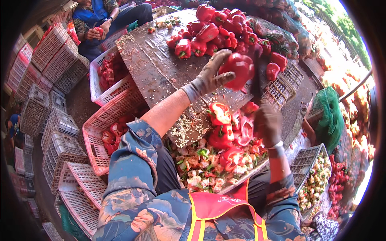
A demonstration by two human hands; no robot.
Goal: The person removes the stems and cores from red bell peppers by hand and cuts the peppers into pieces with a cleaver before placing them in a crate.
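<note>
My left hand [215, 72], in a worn brown glove, has its thumb and fingers around a whole red bell pepper [238, 70] above the board. Raised to the right is my gloved right hand [268, 125], smeared by motion, closed around what looks like a knife [257, 76]; its dark, blurred blade points away from me beside the pepper. Cut-open red peppers [222, 137] lie below, between my hands. Under them, pepper cores and scraps [205, 168] fill a container in front of my lap. Whole red peppers [207, 33] are heaped at the board's far end.
Pale seeds are scattered over the wooden board [148, 64]. A white crate [95, 82] and a pink crate [90, 144] hold red peppers at left. A crate of cores [313, 176] and green netting [327, 116] are at right. Another person [100, 24] sits far left.
</note>
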